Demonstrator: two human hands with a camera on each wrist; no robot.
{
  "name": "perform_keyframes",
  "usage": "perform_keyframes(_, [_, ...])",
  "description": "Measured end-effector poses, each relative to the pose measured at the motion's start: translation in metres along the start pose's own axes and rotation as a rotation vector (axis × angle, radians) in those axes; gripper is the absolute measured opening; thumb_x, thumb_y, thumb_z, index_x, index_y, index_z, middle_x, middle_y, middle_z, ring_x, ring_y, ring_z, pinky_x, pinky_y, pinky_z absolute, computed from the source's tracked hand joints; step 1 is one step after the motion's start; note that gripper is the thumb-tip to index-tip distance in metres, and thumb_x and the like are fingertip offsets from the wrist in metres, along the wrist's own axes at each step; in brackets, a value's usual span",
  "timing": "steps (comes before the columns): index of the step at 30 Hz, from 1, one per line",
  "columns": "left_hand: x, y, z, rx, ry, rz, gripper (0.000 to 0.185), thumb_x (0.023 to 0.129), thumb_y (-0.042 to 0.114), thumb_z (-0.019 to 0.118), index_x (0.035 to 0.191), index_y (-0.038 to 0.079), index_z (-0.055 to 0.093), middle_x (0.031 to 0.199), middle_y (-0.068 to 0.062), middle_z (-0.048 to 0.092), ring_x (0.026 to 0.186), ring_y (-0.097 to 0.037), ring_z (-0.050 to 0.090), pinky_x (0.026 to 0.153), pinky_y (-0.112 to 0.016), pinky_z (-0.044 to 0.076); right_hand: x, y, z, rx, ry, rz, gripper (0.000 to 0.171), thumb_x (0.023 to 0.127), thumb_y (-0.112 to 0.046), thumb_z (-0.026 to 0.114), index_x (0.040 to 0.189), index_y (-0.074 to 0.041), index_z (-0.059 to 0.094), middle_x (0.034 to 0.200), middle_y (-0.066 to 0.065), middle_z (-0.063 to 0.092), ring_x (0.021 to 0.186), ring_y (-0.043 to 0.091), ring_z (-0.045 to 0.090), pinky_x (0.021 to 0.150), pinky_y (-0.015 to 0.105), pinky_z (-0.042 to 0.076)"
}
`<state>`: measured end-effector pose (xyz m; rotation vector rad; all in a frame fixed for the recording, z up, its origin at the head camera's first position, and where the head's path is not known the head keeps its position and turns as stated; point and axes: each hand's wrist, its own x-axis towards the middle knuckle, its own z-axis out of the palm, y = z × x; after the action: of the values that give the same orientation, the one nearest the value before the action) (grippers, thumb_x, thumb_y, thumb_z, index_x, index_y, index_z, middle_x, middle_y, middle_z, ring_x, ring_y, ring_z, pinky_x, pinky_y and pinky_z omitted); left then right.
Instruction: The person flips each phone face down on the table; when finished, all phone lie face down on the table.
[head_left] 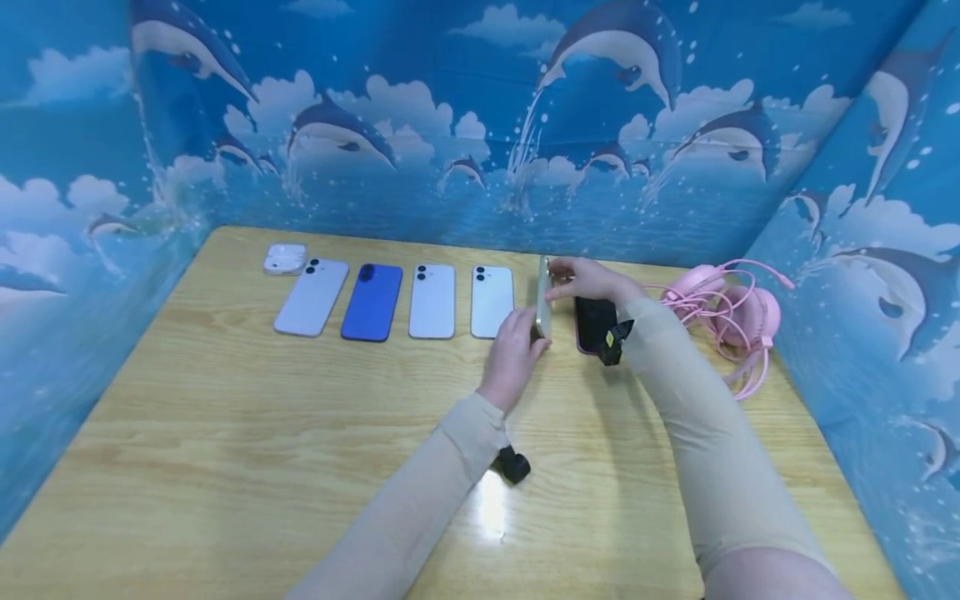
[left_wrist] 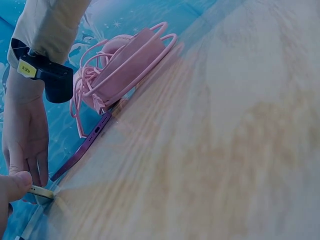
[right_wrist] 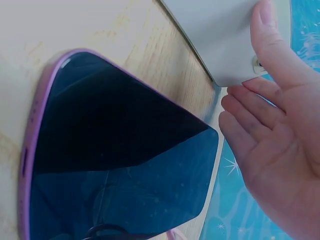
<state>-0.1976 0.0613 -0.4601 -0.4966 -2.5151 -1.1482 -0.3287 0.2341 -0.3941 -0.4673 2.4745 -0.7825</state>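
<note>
A pale gold phone [head_left: 543, 297] is being held upright on its long edge on the wooden table [head_left: 225, 433], pinched at its near end by the left hand [head_left: 513, 354] and at its far end by the right hand [head_left: 592, 281]. A purple-edged phone [head_left: 594, 324] is lying screen-up just beside it, with pink headphones [head_left: 731, 312] farther right.

Yellow tag [left_wrist: 26, 68] on wrist camera: print too small to read
</note>
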Motion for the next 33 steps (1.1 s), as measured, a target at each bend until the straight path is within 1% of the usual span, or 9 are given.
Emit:
perform_keyframes(3, [0.000,-0.001,0.000,0.010,-0.006,-0.004,0.053,0.080,0.020,0.068,0.126,0.006,0.048,0.118,-0.003,0.053,0.108,-0.013,0.050,0.097,-0.019,0.041,0.001,0.000,0.000,0.003,-0.006,0.002,0.089,0.074,-0.048,0.069,0.140,-0.004,0.029,0.141,0.016,0.035,0.127,0.031,0.035,0.105,0.047,0.033])
perform_keyframes(6, [-0.001,-0.002,0.001,0.060,-0.027,-0.014,0.048,0.080,0.019,0.068,0.123,0.006,0.051,0.116,-0.003,0.054,0.107,-0.014,0.051,0.096,-0.021,0.042,0.002,0.001,0.001,-0.004,-0.006,0.000,0.085,0.076,-0.042,0.070,0.140,-0.006,0.029,0.140,0.016,0.035,0.127,0.031,0.035,0.104,0.047,0.033])
perform_keyframes(11, [-0.002,-0.003,0.002,0.178,-0.116,-0.017,0.051,0.079,0.012,0.068,0.125,0.003,0.049,0.120,-0.007,0.054,0.109,-0.018,0.050,0.098,-0.024,0.042,0.006,0.000,0.006,-0.086,0.006,-0.017,0.069,0.079,-0.027,0.071,0.135,-0.004,0.039,0.135,0.017,0.042,0.122,0.031,0.040,0.100,0.046,0.037])
perform_keyframes(14, [-0.002,-0.004,0.003,0.176,-0.148,-0.031,0.052,0.079,0.010,0.068,0.126,0.001,0.049,0.120,-0.009,0.054,0.110,-0.019,0.050,0.099,-0.025,0.041,0.008,-0.002,0.009,-0.151,0.030,-0.041,0.063,0.079,-0.023,0.071,0.131,-0.001,0.044,0.130,0.019,0.047,0.117,0.031,0.045,0.096,0.045,0.041])
perform_keyframes(18, [-0.001,-0.004,0.002,0.148,-0.147,-0.047,0.050,0.079,0.010,0.068,0.125,0.002,0.050,0.119,-0.009,0.055,0.109,-0.019,0.051,0.098,-0.024,0.042,0.011,-0.004,0.010,-0.206,0.055,-0.044,0.060,0.079,-0.023,0.070,0.129,0.001,0.046,0.125,0.019,0.050,0.111,0.030,0.048,0.092,0.044,0.043])
perform_keyframes(22, [-0.001,-0.003,0.001,0.161,-0.143,-0.037,0.049,0.080,0.011,0.067,0.125,0.002,0.050,0.118,-0.009,0.055,0.108,-0.018,0.052,0.096,-0.022,0.042,0.012,-0.007,0.009,-0.251,0.058,-0.036,0.060,0.080,-0.023,0.070,0.129,0.001,0.046,0.124,0.020,0.050,0.109,0.030,0.048,0.090,0.045,0.043])
perform_keyframes(26, [-0.001,-0.002,0.000,0.174,-0.150,-0.049,0.045,0.082,0.008,0.064,0.125,0.002,0.049,0.118,-0.009,0.055,0.109,-0.019,0.051,0.097,-0.023,0.041,0.016,-0.010,0.010,-0.340,0.052,-0.026,0.059,0.083,-0.026,0.067,0.131,0.000,0.045,0.129,0.022,0.045,0.117,0.034,0.042,0.096,0.048,0.038])
perform_keyframes(29, [-0.001,0.000,0.000,0.158,-0.179,-0.084,0.047,0.084,0.012,0.062,0.128,0.002,0.047,0.122,-0.009,0.053,0.112,-0.019,0.049,0.100,-0.025,0.040,0.021,-0.010,0.012,-0.402,0.059,-0.005,0.059,0.083,-0.030,0.065,0.131,-0.001,0.045,0.133,0.022,0.041,0.123,0.036,0.036,0.102,0.048,0.033])
perform_keyframes(33, [0.000,0.001,0.000,0.146,-0.203,-0.109,0.053,0.083,0.019,0.063,0.130,0.002,0.044,0.124,-0.009,0.050,0.114,-0.020,0.046,0.101,-0.027,0.039,0.025,-0.011,0.014,-0.425,0.085,0.021,0.060,0.083,-0.032,0.065,0.130,0.000,0.046,0.131,0.022,0.043,0.122,0.036,0.037,0.102,0.047,0.033])
